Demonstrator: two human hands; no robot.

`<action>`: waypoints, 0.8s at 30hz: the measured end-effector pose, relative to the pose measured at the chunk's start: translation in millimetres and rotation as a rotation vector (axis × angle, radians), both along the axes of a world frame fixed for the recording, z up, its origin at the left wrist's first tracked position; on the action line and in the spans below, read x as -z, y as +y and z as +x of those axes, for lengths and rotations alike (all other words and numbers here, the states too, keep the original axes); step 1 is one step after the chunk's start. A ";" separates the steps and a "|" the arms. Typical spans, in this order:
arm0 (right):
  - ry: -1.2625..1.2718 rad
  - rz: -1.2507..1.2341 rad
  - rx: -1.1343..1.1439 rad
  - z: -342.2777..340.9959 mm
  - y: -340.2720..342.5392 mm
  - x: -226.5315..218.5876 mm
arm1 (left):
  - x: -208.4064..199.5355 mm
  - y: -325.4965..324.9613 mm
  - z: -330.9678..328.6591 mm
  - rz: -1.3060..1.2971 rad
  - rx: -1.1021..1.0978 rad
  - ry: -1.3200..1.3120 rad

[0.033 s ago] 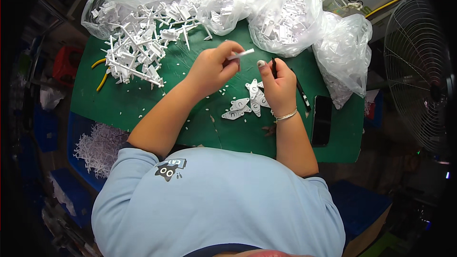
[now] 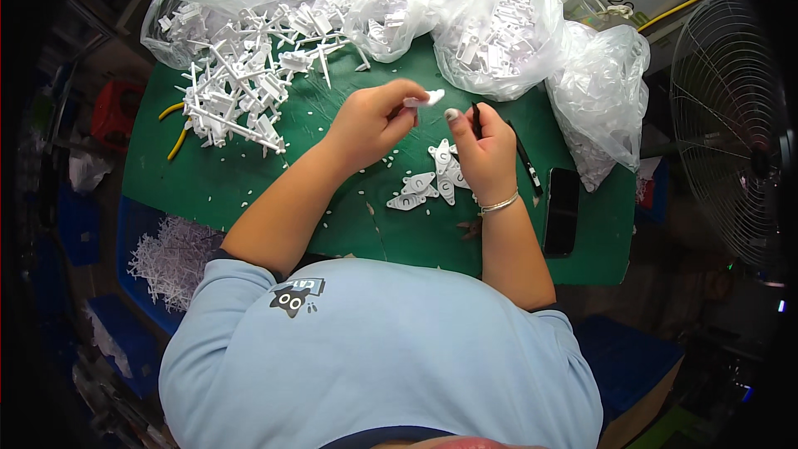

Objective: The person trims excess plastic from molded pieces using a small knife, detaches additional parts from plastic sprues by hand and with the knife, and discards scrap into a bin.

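- While the left hand (image 2: 370, 120) pinched a small white part (image 2: 431, 99) between thumb and fingertips, the right hand (image 2: 489, 151) sat just beside it, fingers curled round a slim dark tool (image 2: 476, 120)!
- And where was that white part? Up over the green table (image 2: 324, 237), at the left fingertips, its edges a blur, clear of the tool by a small gap.
- Below lay the flat white pieces (image 2: 446, 183), overlapping, near the right wrist; off to the left sprawled the heap of white plastic parts (image 2: 237, 87).
- The step in hand, by the look of it, was working on one single part, tool at the ready.
- The next move seemed to call for a firm left pinch, the part turned to suit, and a careful meeting of tool and plastic, well away from those left fingertips.
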State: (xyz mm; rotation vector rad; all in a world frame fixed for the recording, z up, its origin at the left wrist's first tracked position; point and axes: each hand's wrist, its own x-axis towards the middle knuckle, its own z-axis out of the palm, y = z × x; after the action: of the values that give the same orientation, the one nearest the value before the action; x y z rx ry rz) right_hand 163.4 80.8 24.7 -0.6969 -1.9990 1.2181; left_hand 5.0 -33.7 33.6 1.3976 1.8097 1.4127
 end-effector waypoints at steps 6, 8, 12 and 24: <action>-0.094 0.063 -0.125 -1.4 -5.3 -4.6 | 19.2 -0.3 -14.6 0.322 0.123 0.059; -0.095 0.076 -0.135 -1.2 -3.7 -3.3 | 22.2 -0.9 -15.8 0.325 0.204 -0.062; -0.095 0.136 -0.153 -2.2 -4.4 -3.4 | 21.5 -4.9 -7.3 0.251 0.255 -0.596; -0.096 0.257 -0.201 -1.6 -11.3 -3.6 | 20.0 -8.8 -0.2 0.187 0.266 -0.541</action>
State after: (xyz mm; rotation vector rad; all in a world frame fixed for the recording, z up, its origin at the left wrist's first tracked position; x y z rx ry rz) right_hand 161.7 69.5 28.3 -0.4424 -2.2987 1.0273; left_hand 4.8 -42.5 13.6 1.1386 1.1348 1.6446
